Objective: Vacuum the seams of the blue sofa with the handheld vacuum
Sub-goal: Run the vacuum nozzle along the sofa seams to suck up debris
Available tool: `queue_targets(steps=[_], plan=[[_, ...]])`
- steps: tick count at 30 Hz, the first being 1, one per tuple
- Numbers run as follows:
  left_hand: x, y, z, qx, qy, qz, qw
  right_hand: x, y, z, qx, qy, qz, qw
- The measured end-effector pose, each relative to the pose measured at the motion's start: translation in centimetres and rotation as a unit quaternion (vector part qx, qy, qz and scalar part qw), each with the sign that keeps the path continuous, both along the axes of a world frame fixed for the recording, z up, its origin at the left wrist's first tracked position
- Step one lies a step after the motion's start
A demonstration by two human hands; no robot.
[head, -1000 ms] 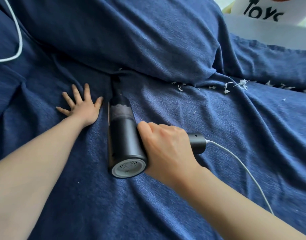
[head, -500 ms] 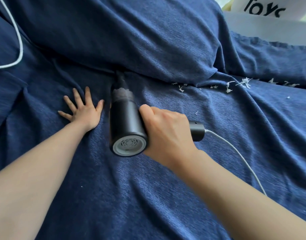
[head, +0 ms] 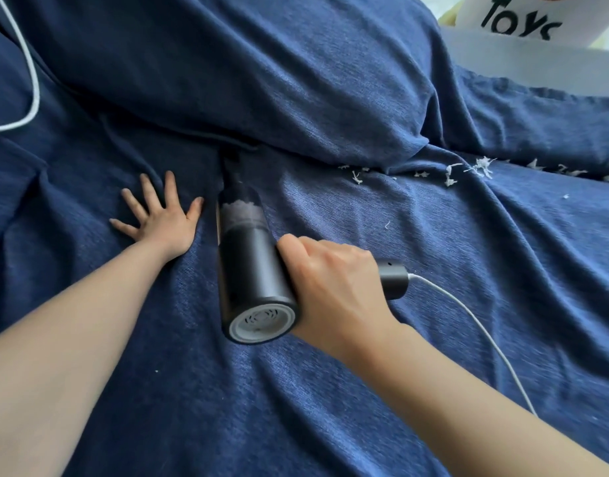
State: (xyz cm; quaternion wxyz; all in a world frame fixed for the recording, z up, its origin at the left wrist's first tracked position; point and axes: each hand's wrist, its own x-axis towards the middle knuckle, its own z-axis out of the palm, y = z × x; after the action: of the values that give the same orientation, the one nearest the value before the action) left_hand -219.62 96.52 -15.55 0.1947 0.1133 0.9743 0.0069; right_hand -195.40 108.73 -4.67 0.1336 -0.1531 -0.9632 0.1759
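Observation:
My right hand (head: 334, 287) grips the handle of a black handheld vacuum (head: 248, 263). Its narrow nozzle (head: 229, 160) points away from me into the seam where the blue sofa's seat (head: 296, 390) meets the back cushion (head: 261, 74). Grey dust shows in the vacuum's clear chamber. My left hand (head: 158, 215) lies flat with spread fingers on the seat fabric, just left of the vacuum. White paper scraps (head: 451, 173) lie along the seam to the right of the nozzle.
A white cable (head: 485, 335) runs from the vacuum's handle toward the lower right. Another white cord (head: 31, 80) loops at the upper left. A white box (head: 523, 18) printed "Toys" stands behind the sofa at the upper right.
The vacuum has shifted slightly forward along the seat, its nozzle staying in the seam. My left hand has stayed flat on the fabric.

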Motion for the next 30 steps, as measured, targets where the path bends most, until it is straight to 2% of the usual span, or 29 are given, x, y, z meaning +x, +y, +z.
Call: queue_targets(steps=[3,10,13,24,30], plan=[[-0.1,-0.1,-0.2,0.002,0.004,-0.002,1.000,0.2,0.9,-0.2,-0.007,0.011,-0.024,1.000],[0.5,0.1,-0.1,0.014,0.014,0.006,1.000,1.9,1.6,0.7,-0.015,0.019,-0.011,1.000],[0.8,0.4,0.3,0.017,0.012,0.015,1.000,2.5,1.2,1.5,-0.042,0.031,0.012,0.999],[0.5,0.6,1.1,-0.002,-0.004,0.003,1.000,4.5,-0.2,1.7,-0.045,-0.013,0.085,0.995],[0.9,0.7,1.1,-0.001,0.002,0.009,1.000,4.9,0.9,1.9,-0.060,0.012,0.048,0.997]])
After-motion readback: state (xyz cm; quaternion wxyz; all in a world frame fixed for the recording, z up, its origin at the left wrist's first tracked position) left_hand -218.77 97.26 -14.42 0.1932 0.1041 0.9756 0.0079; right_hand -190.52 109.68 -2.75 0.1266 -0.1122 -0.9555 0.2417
